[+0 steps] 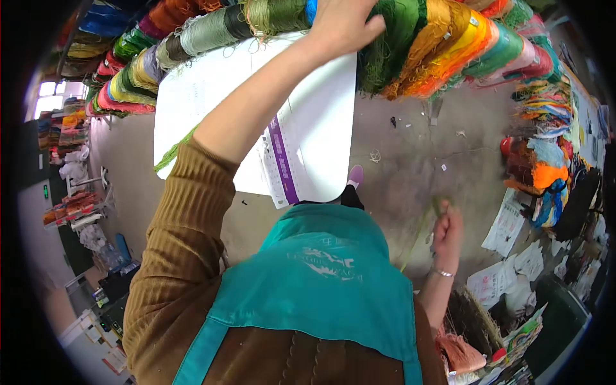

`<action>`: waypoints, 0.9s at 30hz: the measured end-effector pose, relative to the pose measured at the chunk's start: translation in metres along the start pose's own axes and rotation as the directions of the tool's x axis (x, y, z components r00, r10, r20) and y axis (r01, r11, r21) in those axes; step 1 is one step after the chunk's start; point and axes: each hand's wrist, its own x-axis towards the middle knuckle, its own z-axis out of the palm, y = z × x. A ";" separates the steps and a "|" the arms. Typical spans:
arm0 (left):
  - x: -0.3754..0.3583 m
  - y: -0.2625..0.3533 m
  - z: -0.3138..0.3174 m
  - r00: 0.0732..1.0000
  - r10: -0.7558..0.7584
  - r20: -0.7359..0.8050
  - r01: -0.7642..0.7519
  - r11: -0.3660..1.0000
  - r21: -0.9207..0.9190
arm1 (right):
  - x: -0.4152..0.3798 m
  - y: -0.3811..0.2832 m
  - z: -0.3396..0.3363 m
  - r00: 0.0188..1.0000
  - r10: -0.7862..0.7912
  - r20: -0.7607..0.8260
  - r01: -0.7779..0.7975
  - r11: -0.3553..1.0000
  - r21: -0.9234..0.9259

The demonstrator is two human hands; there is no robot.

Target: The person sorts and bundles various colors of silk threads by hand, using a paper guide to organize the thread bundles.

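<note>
My left hand (343, 29) reaches up to the row of hanging yarn skeins, beside a dark green skein (401, 48) and an olive green one (277, 14). Its thumb shows, but the top edge of the view cuts off the other fingers. Low on the right, my right hand (447, 231) is closed around a thin length of green yarn (421, 231), slightly blurred, which trails down towards my apron. Under my left forearm lies a white board (321, 128) with a purple-and-white printed strip (282, 160). Bright green yarn (174, 154) shows at the board's left edge.
Orange and yellow skeins (443, 45) continue the row to the right. More yarn bundles (545, 160) and paper sheets (504, 221) line the right side. A basket-like container (475, 321) stands by my right arm. Small scraps lie on the concrete floor (404, 167).
</note>
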 end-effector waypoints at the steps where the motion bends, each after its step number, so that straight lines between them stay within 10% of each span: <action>1: -0.007 0.016 -0.006 0.982 -0.107 0.154 0.139 0.966 -0.216 | -0.008 -0.022 0.027 0.994 -0.034 0.102 0.038 0.999 -0.035; 5: -0.042 0.099 -0.031 0.801 0.038 0.598 0.519 0.453 -0.725 | -0.028 -0.078 0.085 0.952 -0.095 0.292 0.123 0.989 -0.079; 11: -0.050 0.170 -0.028 0.467 0.293 0.834 0.881 -0.073 -0.468 | -0.059 -0.116 0.127 0.889 -0.122 0.441 0.227 0.955 -0.192; 15: -0.042 0.192 -0.020 0.486 0.326 0.811 0.858 -0.356 -0.371 | -0.072 -0.120 0.133 0.853 -0.098 0.512 0.256 0.934 -0.248; 20: -0.035 0.189 -0.010 0.692 0.139 0.708 0.347 -0.924 -0.158 | -0.074 -0.109 0.133 0.839 -0.143 0.525 0.303 0.924 -0.233; 27: 0.018 0.140 -0.033 0.511 -0.109 0.852 0.504 -0.765 -0.400 | -0.022 -0.053 0.103 0.853 -0.009 0.523 0.381 0.696 -0.609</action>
